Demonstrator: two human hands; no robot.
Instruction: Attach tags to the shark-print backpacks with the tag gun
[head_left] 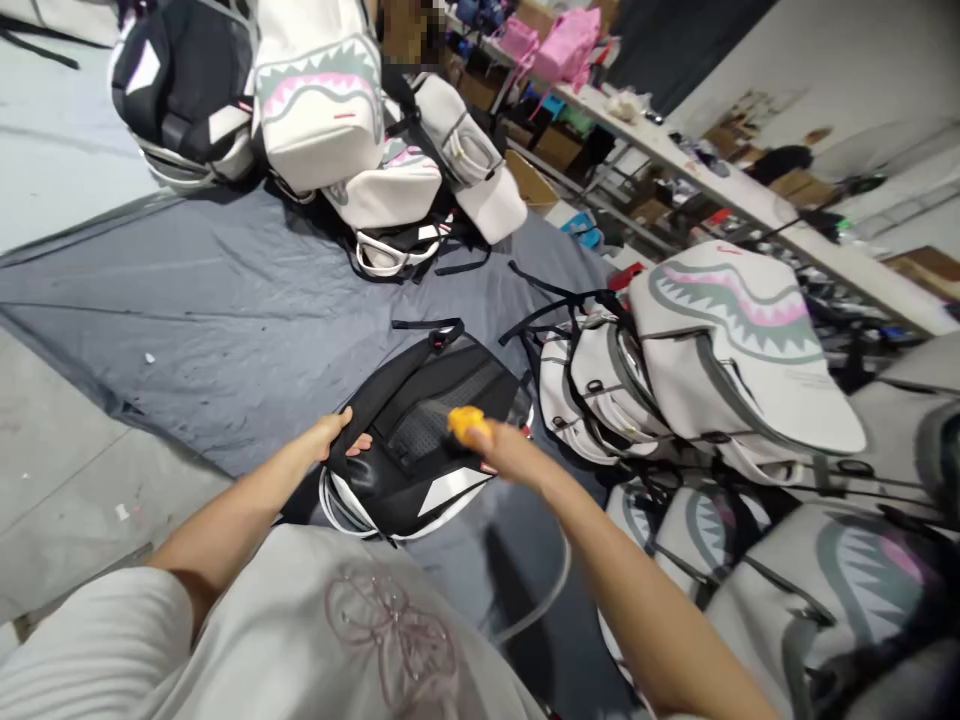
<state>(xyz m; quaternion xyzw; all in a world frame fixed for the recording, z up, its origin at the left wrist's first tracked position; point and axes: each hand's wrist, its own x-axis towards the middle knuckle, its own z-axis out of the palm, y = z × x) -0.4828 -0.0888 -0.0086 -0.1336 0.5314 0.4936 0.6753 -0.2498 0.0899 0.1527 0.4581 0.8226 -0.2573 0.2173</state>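
In front of you lies a black fabric backpack (pixel 420 450), flat on the grey sheet (pixel 225 300) with its back panel up. The padded mesh panel faces you, white piping runs round the near edge, and a pale triangular patch shows at the near right corner. Its black straps trail away from you. Your left hand (pixel 334 437) grips its left edge. A small yellow-orange object (pixel 466 424), too blurred to identify, sits in your right hand (pixel 504 455), over the backpack's right side.
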